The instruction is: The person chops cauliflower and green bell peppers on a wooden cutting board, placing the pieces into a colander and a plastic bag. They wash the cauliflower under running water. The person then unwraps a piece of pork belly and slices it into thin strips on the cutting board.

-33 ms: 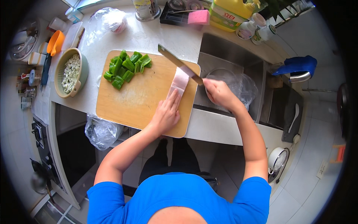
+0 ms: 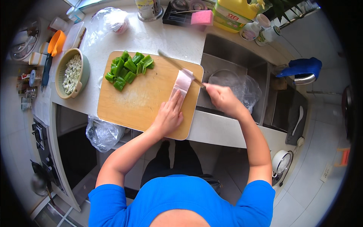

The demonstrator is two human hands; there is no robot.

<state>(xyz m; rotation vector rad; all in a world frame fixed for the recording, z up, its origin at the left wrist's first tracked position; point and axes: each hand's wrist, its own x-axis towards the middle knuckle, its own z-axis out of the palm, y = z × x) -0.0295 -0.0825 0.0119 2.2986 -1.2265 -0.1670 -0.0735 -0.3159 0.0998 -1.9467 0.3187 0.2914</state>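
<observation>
On the wooden cutting board (image 2: 130,104) lies a strip of pale pink meat (image 2: 184,80), slanting across its right part. My left hand (image 2: 169,116) rests on the meat's near end, fingers stretched out flat and pressing on it. My right hand (image 2: 224,99) is closed round the handle of a kitchen knife (image 2: 174,62). The knife's blade points to the far left and crosses the far end of the meat, seen nearly edge-on. Whether it has cut in, I cannot tell. Chunks of green pepper (image 2: 127,69) are heaped at the board's far left.
Right of the board is a steel sink (image 2: 221,56) with a clear plastic bag (image 2: 247,90) in it. A colander (image 2: 82,81) of chopped pale pieces stands to the left. Behind are a pink sponge (image 2: 202,17) and a yellow jug (image 2: 234,15). Another plastic bag (image 2: 104,133) hangs at the counter's front.
The knife has turned, so its blade shows narrower and its tip sits slightly nearer. My right hand has shifted a little toward me; my left hand stays on the meat.
</observation>
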